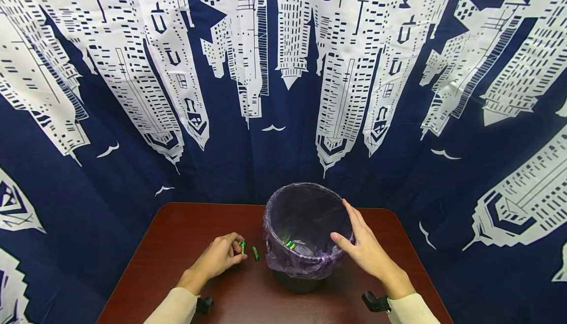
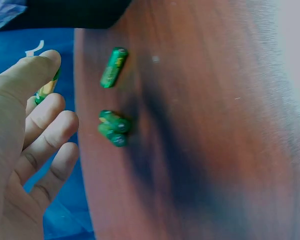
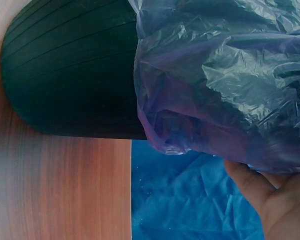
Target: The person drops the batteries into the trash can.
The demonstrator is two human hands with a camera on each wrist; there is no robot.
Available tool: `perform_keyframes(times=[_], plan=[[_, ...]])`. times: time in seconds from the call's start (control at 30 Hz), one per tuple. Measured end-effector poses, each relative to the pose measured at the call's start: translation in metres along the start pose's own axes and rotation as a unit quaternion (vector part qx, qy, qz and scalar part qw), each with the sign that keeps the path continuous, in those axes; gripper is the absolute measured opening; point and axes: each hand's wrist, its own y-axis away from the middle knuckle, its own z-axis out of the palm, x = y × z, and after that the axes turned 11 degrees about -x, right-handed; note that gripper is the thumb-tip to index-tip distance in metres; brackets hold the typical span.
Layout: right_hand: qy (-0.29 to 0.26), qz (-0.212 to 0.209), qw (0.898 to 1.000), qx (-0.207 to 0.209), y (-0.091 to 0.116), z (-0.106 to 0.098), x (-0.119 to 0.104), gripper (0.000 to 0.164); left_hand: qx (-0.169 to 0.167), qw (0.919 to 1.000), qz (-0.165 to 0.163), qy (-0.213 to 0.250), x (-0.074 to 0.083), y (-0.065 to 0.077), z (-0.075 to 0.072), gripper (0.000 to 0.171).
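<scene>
My left hand (image 1: 221, 255) is at the left of the table, pinching a small green and gold battery (image 2: 47, 90) between thumb and fingers. Another green battery (image 1: 255, 253) lies on the table just right of that hand. The left wrist view also shows a small cluster of green batteries (image 2: 114, 128) close together. A dark bin (image 1: 299, 284) stands right of centre, lined with a purple translucent bag (image 1: 305, 267) folded over its rim. Inside the bin are green batteries (image 1: 290, 244). My right hand (image 1: 369, 250) rests at the bin's right rim, fingers extended; in the right wrist view the bag hides most fingers.
The reddish-brown wooden table (image 1: 190, 220) has rounded far corners. Behind it hangs a navy curtain (image 1: 283, 156) with white city buildings printed upside down. Each wrist carries a black camera mount (image 1: 375, 302), and both sleeves are cream.
</scene>
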Motion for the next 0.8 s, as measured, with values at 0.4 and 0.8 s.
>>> perform_keyframes(times=[0.4,0.8], plan=[[-0.001,0.001,1.0,0.003,0.0,0.002,0.0,0.102,0.052,0.9983,0.01,-0.022,0.019,-0.005,-0.04,0.04],[0.003,0.002,1.0,-0.002,0.0,-0.001,0.0,0.102,0.09,0.9946,0.023,-0.047,0.039,-0.014,-0.076,0.044]])
